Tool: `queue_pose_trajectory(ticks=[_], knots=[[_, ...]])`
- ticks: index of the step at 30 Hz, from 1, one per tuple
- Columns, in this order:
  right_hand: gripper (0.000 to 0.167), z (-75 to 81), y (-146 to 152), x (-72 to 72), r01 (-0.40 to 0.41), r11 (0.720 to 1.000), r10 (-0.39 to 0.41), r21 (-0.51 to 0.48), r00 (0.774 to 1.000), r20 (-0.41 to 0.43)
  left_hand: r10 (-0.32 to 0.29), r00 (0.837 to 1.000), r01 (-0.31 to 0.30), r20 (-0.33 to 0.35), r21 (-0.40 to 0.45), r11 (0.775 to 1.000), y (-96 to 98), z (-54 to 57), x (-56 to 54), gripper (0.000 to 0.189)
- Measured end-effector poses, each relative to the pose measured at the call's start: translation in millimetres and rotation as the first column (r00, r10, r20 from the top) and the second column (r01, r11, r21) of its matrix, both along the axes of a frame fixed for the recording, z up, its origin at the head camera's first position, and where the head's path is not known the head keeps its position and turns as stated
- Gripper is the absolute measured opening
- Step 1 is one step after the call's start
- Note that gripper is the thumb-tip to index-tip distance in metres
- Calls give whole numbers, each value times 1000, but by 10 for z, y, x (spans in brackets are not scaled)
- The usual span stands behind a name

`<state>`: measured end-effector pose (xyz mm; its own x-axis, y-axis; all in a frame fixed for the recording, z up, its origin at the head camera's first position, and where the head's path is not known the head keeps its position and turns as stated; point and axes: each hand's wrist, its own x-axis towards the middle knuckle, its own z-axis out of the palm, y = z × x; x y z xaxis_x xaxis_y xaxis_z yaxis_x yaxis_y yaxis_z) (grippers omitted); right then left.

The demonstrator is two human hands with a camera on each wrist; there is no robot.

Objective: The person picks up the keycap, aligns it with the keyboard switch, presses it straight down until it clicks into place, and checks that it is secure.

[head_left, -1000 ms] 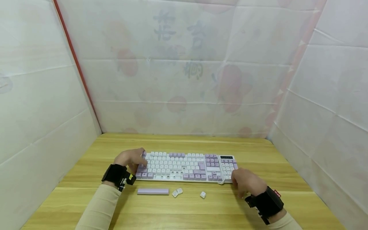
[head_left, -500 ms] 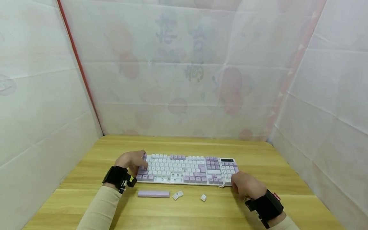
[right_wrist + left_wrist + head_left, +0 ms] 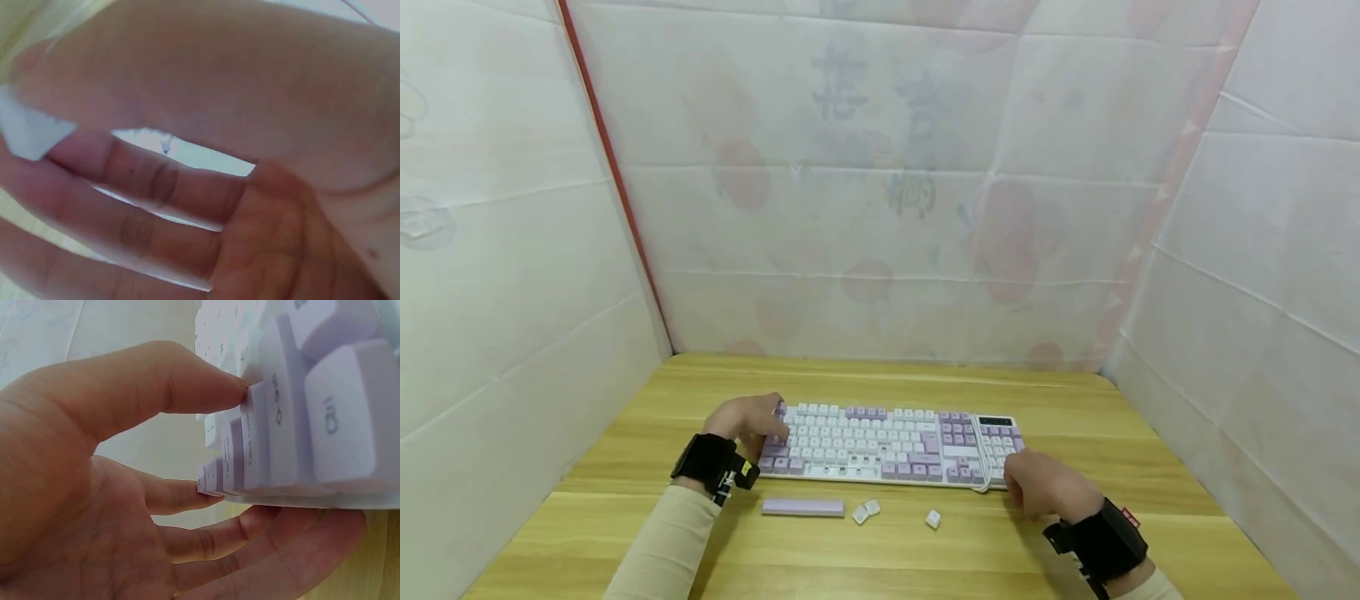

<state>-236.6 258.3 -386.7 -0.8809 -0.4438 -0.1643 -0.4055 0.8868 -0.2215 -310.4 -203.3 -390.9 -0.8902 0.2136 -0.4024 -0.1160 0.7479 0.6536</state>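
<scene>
One keyboard (image 3: 891,446) mid-table, a hand at each end.
I log moulded white and lilac caps (image 3: 827,444), several bared sockets (image 3: 867,459), one folded white cord (image 3: 981,454). Left hand (image 3: 747,419) grips the left end; right hand (image 3: 1051,485) pinches a small angular white piece (image 3: 34,130). On the wood-grain table (image 3: 880,571): one lilac bar (image 3: 803,507), three blocky white keycaps (image 3: 933,519).

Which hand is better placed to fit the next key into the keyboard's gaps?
Probably the right hand: it seems to pinch a white key. The left hand holds the left end of the keyboard, so looks better suited to steadying it.
</scene>
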Motion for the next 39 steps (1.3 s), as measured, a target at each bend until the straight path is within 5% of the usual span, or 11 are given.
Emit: queue_pose_trajectory(ticks=[5,12,17,30,39], knots=[[27,5,18,-16,-157,986,154,-46,986,-71,7,1000,-7,12,21,1000,12,16,16,75],[24,-14,-50,-65,-239,967,230,-87,968,-103,5,1000,-5,13,22,1000,1,20,14,75],[23,-17,-148,-101,-326,939,300,-107,932,-206,-1,1000,1,12,7,1000,-4,23,-14,77],[16,40,-660,-140,-335,940,273,-70,858,-434,4,1000,-4,12,20,1000,-51,4,61,72],[24,-7,-1008,-284,-361,916,268,-174,874,-405,-15,1000,15,3,24,1000,-48,-56,82,78]])
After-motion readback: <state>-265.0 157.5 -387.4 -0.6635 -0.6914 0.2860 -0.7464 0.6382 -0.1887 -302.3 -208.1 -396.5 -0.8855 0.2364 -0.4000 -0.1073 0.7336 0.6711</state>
